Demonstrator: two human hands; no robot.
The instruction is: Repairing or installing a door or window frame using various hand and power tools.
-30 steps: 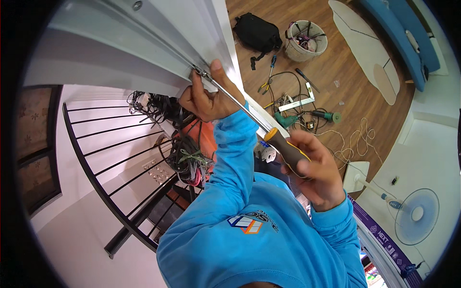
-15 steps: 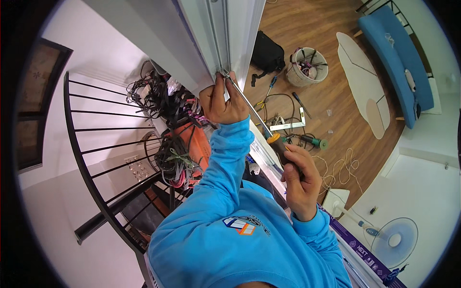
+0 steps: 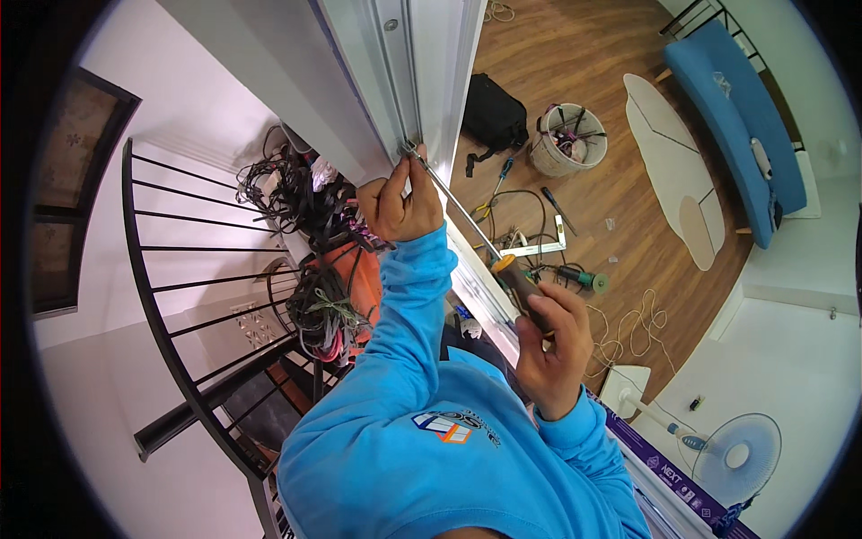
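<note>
Screwdriver [image 3: 505, 263] spanning both hands

Right hand [image 3: 558, 355] is gripping the dark handle [image 3: 521, 287]; left hand [image 3: 401, 205] is pinching at the shaft's [image 3: 458, 205] far end, by the white frame [image 3: 373, 81]. The tool is looking stiff, probably light; the thick handle is seemingly offering surest hold

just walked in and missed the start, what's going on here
A person in a blue top is holding a long screwdriver up to a white frame. The right hand grips the handle, while the left hand has its fingertips near the tip; whether a screw is there is too small to tell. A black bag and bucket stand on the wooden floor.
</note>
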